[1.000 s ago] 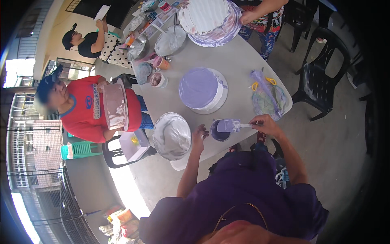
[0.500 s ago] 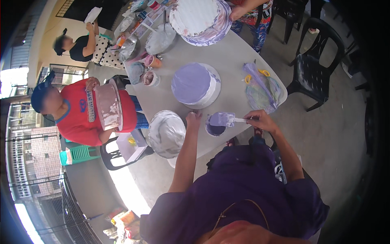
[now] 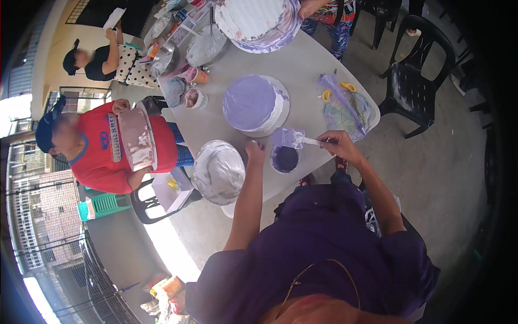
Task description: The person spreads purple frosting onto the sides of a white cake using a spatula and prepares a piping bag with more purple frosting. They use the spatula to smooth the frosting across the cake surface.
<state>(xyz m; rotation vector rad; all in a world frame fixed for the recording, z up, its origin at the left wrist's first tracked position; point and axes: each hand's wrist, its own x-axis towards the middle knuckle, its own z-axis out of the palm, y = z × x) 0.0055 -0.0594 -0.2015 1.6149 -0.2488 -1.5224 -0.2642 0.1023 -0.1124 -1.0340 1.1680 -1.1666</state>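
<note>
A round cake (image 3: pixel 250 102) with lilac frosting on top and whiter frosting down part of its side stands on the table before me. My right hand (image 3: pixel 339 144) is closed around the white handle of a spatula (image 3: pixel 289 137), whose broad blade is coated in lilac frosting. The blade hangs between the cake and a small tub of purple frosting (image 3: pixel 285 160), over the tub's far rim. My left hand (image 3: pixel 255 152) is closed just at the cake's near side; whatever its fingers grip is hidden.
Left of my left arm sits a large bowl of white frosting (image 3: pixel 219 171). Yellow-handled scissors (image 3: pixel 339 92) and a frosting-smeared plastic bag (image 3: pixel 348 112) lie at the table's right corner. Across the table (image 3: pixel 307 70), another person's hand (image 3: pixel 310 7) touches a second cake (image 3: pixel 253 20). A co-worker in red (image 3: pixel 97 148) holds another cake.
The spatula has lifted off the tub and moved away from me toward the cake, uncovering more of the purple frosting. My left hand stays by the cake. The whole view has shifted slightly.
</note>
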